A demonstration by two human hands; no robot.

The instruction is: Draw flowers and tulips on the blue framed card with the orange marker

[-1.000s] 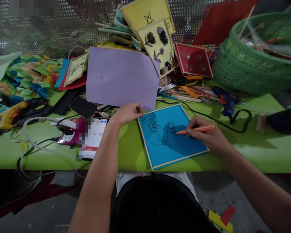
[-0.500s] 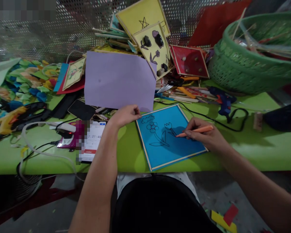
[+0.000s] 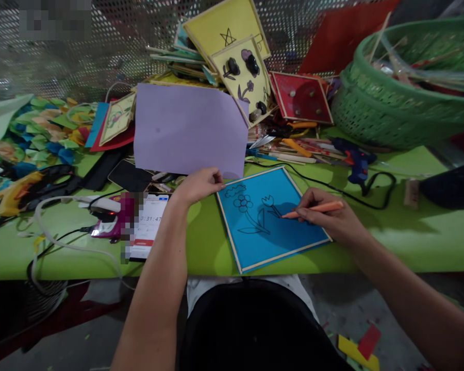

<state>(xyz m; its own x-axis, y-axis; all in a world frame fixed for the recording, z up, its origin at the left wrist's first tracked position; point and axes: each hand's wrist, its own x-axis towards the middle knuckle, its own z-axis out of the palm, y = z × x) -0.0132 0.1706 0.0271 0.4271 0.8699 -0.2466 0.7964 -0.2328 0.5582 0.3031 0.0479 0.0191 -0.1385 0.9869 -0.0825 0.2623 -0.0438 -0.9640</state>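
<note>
Two hands: both over the green desk [image 3: 410,247], forearms coming in from the bottom of the view.
Right hand [image 3: 332,219]: heel resting on the lower right part of the blue board [image 3: 265,242], wrist angled in from the right, fingers closed in a writing grip on an orange pen [image 3: 315,208].
Pen: lies nearly flat, tip pointing left and touching the board just beside the small tulip sketch [image 3: 269,201].
Left hand [image 3: 199,184]: loosely curled, knuckles up, fingertips pressing the board's top left corner; not gripping anything as far as I can see.
Blue board: wood-edged, flat on the desk right in front of the person, tilted a bit; black outlines of a cloud, a round flower and the tulip on it.
Writing: phone [image 3: 149,226] left of the left arm shows a timer reading 0:31:47, the rest is blurred out.
Around: purple paper sheet [image 3: 185,129] just behind the left hand, green basket [image 3: 402,98] at the far right.
</note>
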